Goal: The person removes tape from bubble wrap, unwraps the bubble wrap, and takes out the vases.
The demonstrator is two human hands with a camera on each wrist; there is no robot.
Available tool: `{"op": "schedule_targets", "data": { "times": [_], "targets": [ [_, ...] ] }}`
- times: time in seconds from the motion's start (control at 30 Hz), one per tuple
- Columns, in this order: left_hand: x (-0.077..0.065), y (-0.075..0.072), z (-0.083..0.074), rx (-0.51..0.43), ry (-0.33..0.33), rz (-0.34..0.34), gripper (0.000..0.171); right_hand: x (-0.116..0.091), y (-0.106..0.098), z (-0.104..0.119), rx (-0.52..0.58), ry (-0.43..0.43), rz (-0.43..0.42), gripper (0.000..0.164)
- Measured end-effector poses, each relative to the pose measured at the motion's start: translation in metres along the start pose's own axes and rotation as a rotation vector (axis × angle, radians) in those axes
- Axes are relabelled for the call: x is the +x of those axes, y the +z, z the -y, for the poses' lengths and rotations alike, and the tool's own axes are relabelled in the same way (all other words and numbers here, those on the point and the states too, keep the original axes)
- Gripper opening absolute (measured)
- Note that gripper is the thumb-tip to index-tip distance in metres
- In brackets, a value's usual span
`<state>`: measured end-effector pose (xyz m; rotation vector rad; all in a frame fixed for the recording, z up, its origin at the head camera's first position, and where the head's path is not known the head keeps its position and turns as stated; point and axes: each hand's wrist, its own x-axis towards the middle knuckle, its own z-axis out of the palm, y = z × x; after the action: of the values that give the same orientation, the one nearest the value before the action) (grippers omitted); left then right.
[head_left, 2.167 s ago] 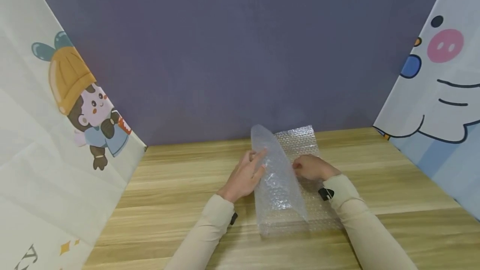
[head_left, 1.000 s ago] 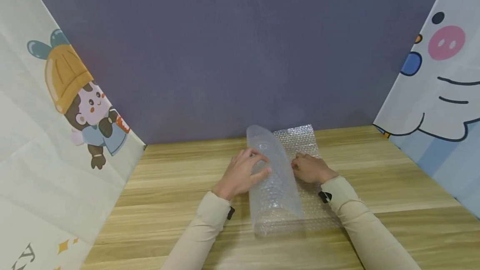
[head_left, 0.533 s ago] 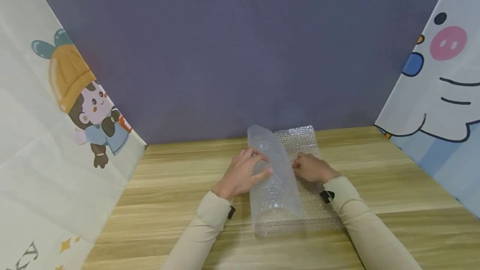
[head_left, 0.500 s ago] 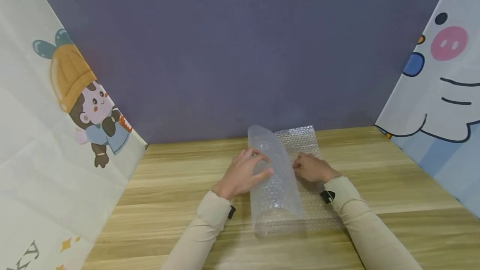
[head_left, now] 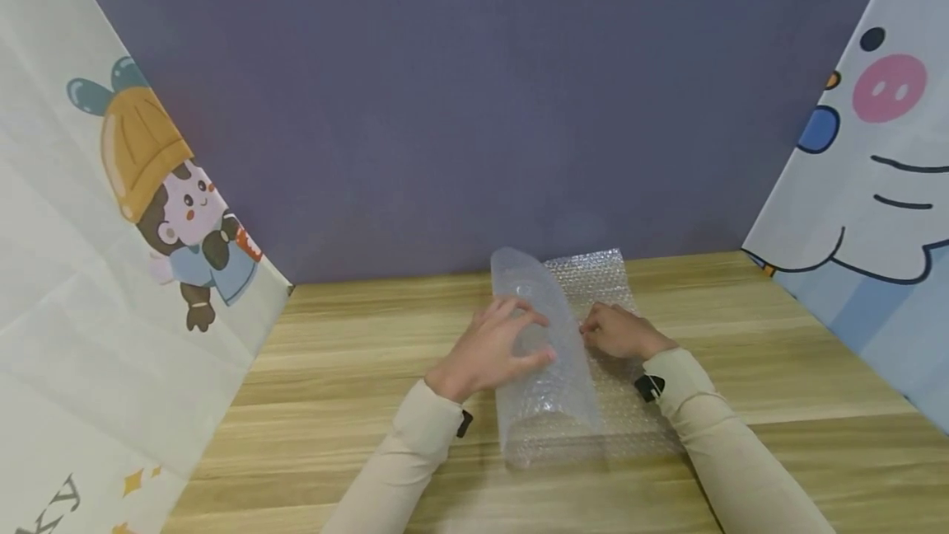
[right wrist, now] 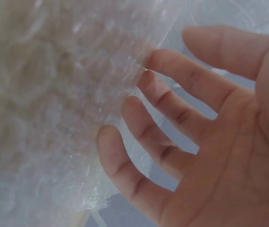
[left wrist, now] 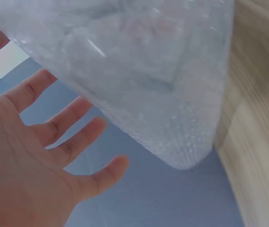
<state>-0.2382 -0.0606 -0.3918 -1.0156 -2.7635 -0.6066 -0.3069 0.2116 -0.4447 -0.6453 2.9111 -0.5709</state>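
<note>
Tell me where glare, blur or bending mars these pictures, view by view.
Head view: glare glints on the bubble wrap; left wrist view: a white streak of glare marks the wrap, and the table shows wood grain that looks bent; right wrist view: the wrap at left is blurred, the right hand somewhat clearer.

Purple-grey back wall (head_left: pixel 460 105), pale wood-grain tabletop (head_left: pixel 334 369) meeting its foot, white left panel (head_left: pixel 52 204) printed with a cartoon figure (head_left: pixel 180 208) in an orange cap (head_left: pixel 142 147), yellow stars (head_left: pixel 133 482) and dark lettering (head_left: pixel 68 494), right panel (head_left: pixel 897 332) with a white, pink-snouted cartoon animal (head_left: pixel 893 237) over pale blue, soft light.
</note>
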Motion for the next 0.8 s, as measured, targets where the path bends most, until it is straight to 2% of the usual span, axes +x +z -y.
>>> {"op": "schedule_targets", "data": {
  "times": [0.17,0.43,0.8],
  "targets": [
    [-0.002,-0.003,-0.009,0.029,0.03,0.037,0.054,0.0,0.0,0.0,0.004,-0.004,0.004,0.026],
    [0.001,-0.005,-0.022,0.019,0.065,0.123,0.062,0.002,-0.005,-0.004,0.012,-0.018,0.021,0.025],
    [0.009,-0.002,-0.035,0.047,0.122,0.172,0.075,0.011,-0.011,-0.013,0.036,-0.02,0.046,0.024]
  ]
}}
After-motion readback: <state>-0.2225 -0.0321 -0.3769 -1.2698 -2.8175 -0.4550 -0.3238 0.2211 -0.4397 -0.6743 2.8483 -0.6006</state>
